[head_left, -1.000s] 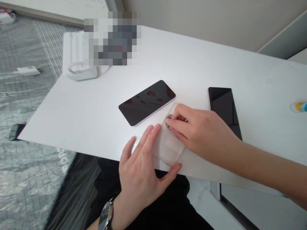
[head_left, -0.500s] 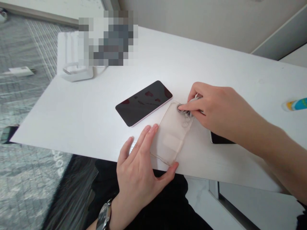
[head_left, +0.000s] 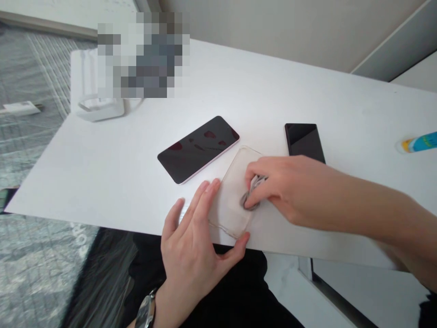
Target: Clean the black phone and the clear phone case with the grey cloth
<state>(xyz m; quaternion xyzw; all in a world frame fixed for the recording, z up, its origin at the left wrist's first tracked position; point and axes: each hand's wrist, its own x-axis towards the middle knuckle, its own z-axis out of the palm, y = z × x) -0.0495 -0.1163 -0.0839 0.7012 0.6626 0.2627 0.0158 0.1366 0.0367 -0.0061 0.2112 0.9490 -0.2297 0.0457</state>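
A clear phone case (head_left: 227, 196) lies on the table near its front edge. My left hand (head_left: 194, 243) steadies it, fingertips along its left side and thumb at its lower corner. Pinched in my right hand (head_left: 287, 189) is a crumpled grey cloth (head_left: 251, 200), which touches the lower right part of the case. My right fingers partly cover both cloth and case. Just beyond the case rests a phone (head_left: 200, 149) with a dark screen and pinkish edge. A second dark phone (head_left: 303, 141) is behind my right hand, its near end hidden by the forearm.
The white table (head_left: 102, 182) ends close to my lap. A white tray-like object (head_left: 102, 111) with a cable stands at the far left, beside a pixelated area. At the right lies a blue and yellow tube or bottle (head_left: 421, 143), partly cut off.
My right hand has moved the cloth from the case's far end down toward its near end. The second phone now shows more fully. My left hand keeps its hold on the case.
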